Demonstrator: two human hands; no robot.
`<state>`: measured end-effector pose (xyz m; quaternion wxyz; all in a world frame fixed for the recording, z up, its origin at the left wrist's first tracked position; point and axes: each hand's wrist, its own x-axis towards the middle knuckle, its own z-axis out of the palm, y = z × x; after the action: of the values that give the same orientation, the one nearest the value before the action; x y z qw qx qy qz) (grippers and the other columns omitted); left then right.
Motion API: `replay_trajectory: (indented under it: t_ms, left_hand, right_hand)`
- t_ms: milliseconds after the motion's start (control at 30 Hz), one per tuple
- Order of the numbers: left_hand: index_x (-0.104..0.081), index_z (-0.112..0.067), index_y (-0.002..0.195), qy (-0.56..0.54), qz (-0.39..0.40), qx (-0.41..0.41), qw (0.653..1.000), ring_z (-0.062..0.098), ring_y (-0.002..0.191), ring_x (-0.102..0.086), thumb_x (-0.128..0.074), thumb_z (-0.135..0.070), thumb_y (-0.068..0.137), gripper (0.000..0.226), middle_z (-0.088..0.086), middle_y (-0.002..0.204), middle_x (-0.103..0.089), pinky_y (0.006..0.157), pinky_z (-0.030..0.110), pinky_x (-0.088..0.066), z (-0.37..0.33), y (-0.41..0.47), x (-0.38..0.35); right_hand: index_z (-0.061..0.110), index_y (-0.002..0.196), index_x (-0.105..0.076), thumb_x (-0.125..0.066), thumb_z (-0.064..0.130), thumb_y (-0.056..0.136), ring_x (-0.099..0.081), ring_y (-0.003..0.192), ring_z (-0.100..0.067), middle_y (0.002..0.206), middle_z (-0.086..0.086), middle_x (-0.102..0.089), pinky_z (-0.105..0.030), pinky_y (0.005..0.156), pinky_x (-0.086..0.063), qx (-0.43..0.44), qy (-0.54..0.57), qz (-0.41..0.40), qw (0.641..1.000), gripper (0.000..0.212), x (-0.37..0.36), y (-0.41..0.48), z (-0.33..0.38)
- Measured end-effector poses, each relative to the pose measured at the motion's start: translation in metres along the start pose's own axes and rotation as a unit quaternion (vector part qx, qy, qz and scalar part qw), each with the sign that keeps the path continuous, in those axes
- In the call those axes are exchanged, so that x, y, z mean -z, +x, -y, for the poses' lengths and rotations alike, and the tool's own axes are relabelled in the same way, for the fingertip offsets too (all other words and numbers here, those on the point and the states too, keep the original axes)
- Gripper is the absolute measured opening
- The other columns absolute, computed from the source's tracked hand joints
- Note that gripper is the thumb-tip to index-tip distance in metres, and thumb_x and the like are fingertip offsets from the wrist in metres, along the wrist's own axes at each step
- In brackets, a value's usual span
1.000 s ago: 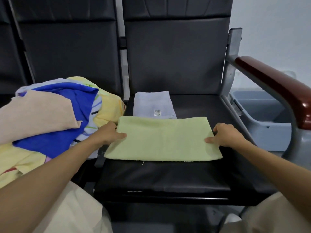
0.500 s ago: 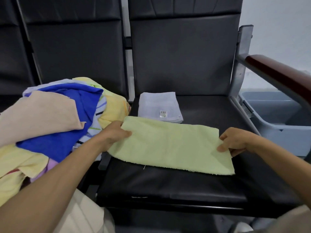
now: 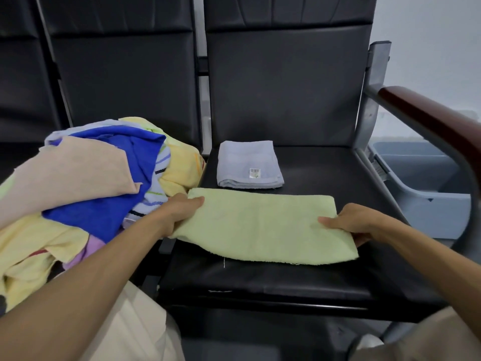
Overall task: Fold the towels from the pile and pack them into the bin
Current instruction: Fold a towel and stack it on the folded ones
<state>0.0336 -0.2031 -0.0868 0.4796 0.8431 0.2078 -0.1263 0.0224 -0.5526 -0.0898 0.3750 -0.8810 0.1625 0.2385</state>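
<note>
A pale green towel (image 3: 263, 225), folded into a long strip, lies across the black seat (image 3: 286, 280). My left hand (image 3: 179, 212) pinches its left end and my right hand (image 3: 351, 222) grips its right end, which is lifted slightly off the seat. Behind it rests a folded light grey towel (image 3: 247, 162) with a barcode label. The pile of unfolded towels (image 3: 86, 183), beige, blue, yellow and striped, sits on the seat to the left. The grey bin (image 3: 426, 188) stands on the floor at the right, beyond the armrest.
A metal post and a dark red armrest (image 3: 429, 121) stand between the seat and the bin. Black seat backs (image 3: 281, 82) rise behind. My legs in light trousers (image 3: 135, 327) are at the bottom of the view.
Both hands went from resting at the towel's ends to gripping them. The right end has come up off the seat and the towel has tilted.
</note>
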Motion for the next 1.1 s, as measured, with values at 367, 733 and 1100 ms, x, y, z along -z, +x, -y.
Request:
replay_trajectory:
  t_ms: [367, 733, 1100]
  left_hand:
    - [-0.051, -0.005, 0.12, -0.143, 0.076, -0.073, 0.984, 0.022, 0.075, -0.061, -0.052, -0.011, 0.096, 0.025, 0.012, 0.094, -0.06, 0.054, 0.031, -0.051, -0.09, -0.036, -0.058]
    - [-0.057, -0.005, 0.111, 0.11, 0.12, -0.165, 0.973, 0.013, 0.064, -0.049, -0.043, -0.024, 0.097, 0.027, -0.001, 0.077, -0.049, 0.048, 0.025, -0.035, -0.103, -0.054, -0.197]
    - [-0.069, -0.033, 0.099, 0.143, 0.115, -0.295, 0.938, 0.003, 0.087, -0.061, -0.049, -0.016, 0.097, 0.026, -0.011, 0.094, -0.067, 0.076, 0.018, -0.046, -0.063, -0.051, -0.118]
  right_hand:
    - [-0.001, 0.113, -0.056, -0.064, 0.011, 0.092, -0.064, 0.1, -0.027, 0.109, -0.012, -0.065, -0.041, 0.087, -0.054, 0.036, 0.101, -0.008, 0.994, 0.026, 0.008, 0.002, -0.001]
    - [0.005, 0.116, -0.055, -0.042, 0.033, 0.102, -0.064, 0.087, -0.028, 0.104, -0.012, -0.064, -0.04, 0.072, -0.055, 0.014, 0.249, 0.031, 0.968, 0.034, 0.016, 0.002, -0.001]
    - [0.008, 0.141, -0.04, -0.032, 0.058, 0.097, -0.055, 0.117, -0.032, 0.133, -0.011, -0.053, -0.042, 0.086, -0.05, 0.009, 0.127, -0.014, 0.992, 0.066, -0.003, 0.01, 0.006]
